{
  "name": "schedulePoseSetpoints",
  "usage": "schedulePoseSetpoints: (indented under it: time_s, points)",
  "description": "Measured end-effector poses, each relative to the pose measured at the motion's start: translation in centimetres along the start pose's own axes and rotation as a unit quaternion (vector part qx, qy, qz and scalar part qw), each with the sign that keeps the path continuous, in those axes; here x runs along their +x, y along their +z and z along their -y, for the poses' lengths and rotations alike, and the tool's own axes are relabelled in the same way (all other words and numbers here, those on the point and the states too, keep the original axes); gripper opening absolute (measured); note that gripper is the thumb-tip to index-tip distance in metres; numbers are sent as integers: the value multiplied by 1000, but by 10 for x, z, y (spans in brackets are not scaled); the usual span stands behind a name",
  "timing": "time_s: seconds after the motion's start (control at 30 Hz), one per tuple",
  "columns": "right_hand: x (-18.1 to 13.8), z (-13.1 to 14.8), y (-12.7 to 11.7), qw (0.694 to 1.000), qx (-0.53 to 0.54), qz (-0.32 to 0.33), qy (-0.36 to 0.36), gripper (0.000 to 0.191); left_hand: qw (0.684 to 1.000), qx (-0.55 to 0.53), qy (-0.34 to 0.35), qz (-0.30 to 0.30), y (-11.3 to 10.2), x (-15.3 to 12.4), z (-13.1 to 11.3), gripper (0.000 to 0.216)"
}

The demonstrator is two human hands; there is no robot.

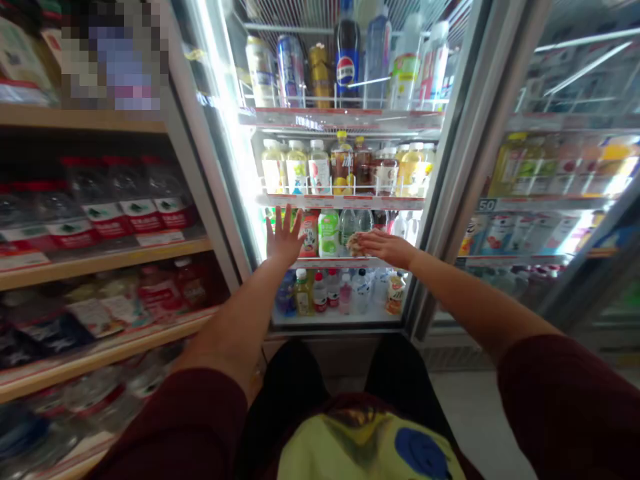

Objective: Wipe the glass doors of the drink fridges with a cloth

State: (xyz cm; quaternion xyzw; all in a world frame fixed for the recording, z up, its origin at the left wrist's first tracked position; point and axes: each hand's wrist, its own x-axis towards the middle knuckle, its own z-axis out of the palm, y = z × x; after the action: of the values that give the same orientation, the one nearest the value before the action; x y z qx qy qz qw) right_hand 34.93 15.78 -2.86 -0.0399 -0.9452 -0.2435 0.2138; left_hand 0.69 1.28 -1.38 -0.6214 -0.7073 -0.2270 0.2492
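My left hand (285, 239) reaches forward with its fingers spread, in front of the left end of the third shelf in a lit drinks fridge; nothing is in it. Under the fingers of my right hand (384, 247) is a small crumpled cloth (355, 245), pale and mottled, at the front of the same shelf. Between the hands stand a red carton (309, 233) and a green-and-white bottle (329, 233). Clear bottles (347, 227) are just behind the cloth. Whether the cloth touches the shelf edge (340, 263) I cannot tell.
Above are a shelf of juice and tea bottles (342, 163) and one with cans and a cola bottle (347, 57). Small bottles (320, 292) line the fridge floor. Wooden shelves (115, 250) with red-capped bottles flank the left; a fridge door frame (463, 160) stands at right.
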Motion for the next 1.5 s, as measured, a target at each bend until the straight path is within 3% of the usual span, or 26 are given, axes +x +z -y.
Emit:
schedulePoseSetpoints:
  time_s: [0.07,0.2,0.27,0.4,0.47,0.53,0.67,0.73,0.83,0.9,0.97,1.07,1.13,1.27,1.33,1.4,1.5]
  points:
    - [1,-18,-11,998,-27,-52,35,54,1000,4,-4,-1,3,1,2,74]
    - [9,-48,-30,949,-71,-212,224,63,1000,1,-10,2,7,4,4,75]
    - [10,-37,-21,954,-57,-193,223,66,1000,-5,-7,6,7,4,4,76]
    - [3,3,5,997,-1,-37,74,56,1000,-15,-12,3,5,3,2,76]
    - [2,2,2,999,4,-12,33,55,1000,-8,-18,7,4,2,1,76]
    - [5,-14,-13,995,-14,-63,70,59,1000,2,-18,15,4,2,0,75]
    - [14,-38,-29,952,-46,-203,225,69,1000,11,-23,14,3,2,-2,74]
    - [13,-28,-20,962,-35,-180,205,71,999,16,-24,17,1,2,-4,74]
    - [6,-5,-3,995,-7,-62,72,73,999,18,-26,31,-2,0,-5,77]
    - [2,-5,-5,999,-13,-34,31,75,999,12,-30,34,-1,0,-5,78]
    - [2,-19,-16,991,-38,-91,85,73,999,7,-31,28,1,0,-3,77]
    - [4,-39,-30,950,-67,-206,224,72,1000,-4,-24,15,5,1,-1,75]
    - [4,-36,-27,946,-67,-208,238,72,1000,-9,-19,10,6,2,-1,75]
    - [-1,-13,-13,998,-13,-36,44,64,999,7,-28,26,4,2,-2,77]
    - [0,-14,-18,1000,-4,-15,18,67,999,9,-29,30,3,2,-3,77]
    - [5,-28,-30,992,-24,-84,94,69,999,5,-27,24,4,2,-2,76]
    - [19,-43,-36,943,-52,-226,238,73,1000,5,-22,17,5,2,0,76]
